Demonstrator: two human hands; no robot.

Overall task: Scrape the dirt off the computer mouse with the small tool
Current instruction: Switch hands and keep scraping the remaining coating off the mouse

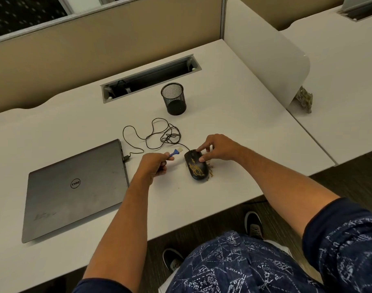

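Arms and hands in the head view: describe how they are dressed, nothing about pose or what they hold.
Both forearms are bare, and the left hand and right hand wear no gloves. No watch, ring or bracelet is visible. The short sleeves are dark navy: the right sleeve carries a fine white line pattern that matches the shirt. Only the plain dark edge of the left sleeve shows.

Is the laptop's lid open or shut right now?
Shut. The laptop lies flat on the desk with its logo-bearing lid facing up; no screen or keyboard shows.
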